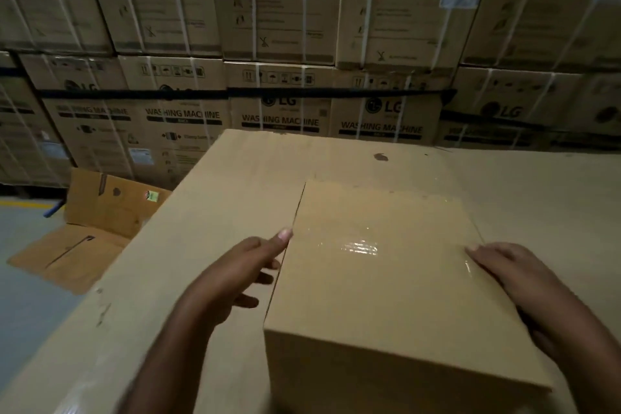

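Head: left hand (242,274), right hand (514,276) fingers (276,240) straight, pressing box (379,279) sides; washing-machine cartons (279,118) behind.

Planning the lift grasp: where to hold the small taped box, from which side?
Its two opposite side walls, one hand from each side. The small box is taped flat on top, has no handle, and sits on a big carton with both sides open to reach; the left hand and right hand flank it.

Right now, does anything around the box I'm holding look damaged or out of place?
The small box between your left hand and right hand looks intact. A dark stain marks the big carton below it, and an opened box sprawls on the floor, left.
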A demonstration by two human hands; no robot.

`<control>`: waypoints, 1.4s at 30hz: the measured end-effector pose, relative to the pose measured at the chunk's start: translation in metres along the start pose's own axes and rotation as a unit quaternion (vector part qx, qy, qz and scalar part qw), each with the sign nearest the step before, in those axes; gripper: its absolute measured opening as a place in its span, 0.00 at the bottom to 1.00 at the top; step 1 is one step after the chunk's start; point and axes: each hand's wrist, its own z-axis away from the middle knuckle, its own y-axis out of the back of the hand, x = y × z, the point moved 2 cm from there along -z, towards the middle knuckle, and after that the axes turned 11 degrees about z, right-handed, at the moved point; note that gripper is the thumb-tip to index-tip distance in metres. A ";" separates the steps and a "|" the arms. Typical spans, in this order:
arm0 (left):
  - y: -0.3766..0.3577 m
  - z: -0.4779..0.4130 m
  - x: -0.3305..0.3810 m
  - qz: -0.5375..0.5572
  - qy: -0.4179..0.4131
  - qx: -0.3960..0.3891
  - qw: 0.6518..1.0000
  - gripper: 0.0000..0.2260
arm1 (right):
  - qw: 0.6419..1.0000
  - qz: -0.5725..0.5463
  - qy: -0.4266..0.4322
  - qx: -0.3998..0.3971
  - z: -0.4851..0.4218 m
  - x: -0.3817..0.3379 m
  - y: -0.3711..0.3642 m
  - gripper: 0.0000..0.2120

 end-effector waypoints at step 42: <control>-0.121 0.095 -0.033 0.233 -0.082 0.058 0.967 0.20 | 0.951 -0.265 0.041 -0.153 0.042 0.110 0.071 0.38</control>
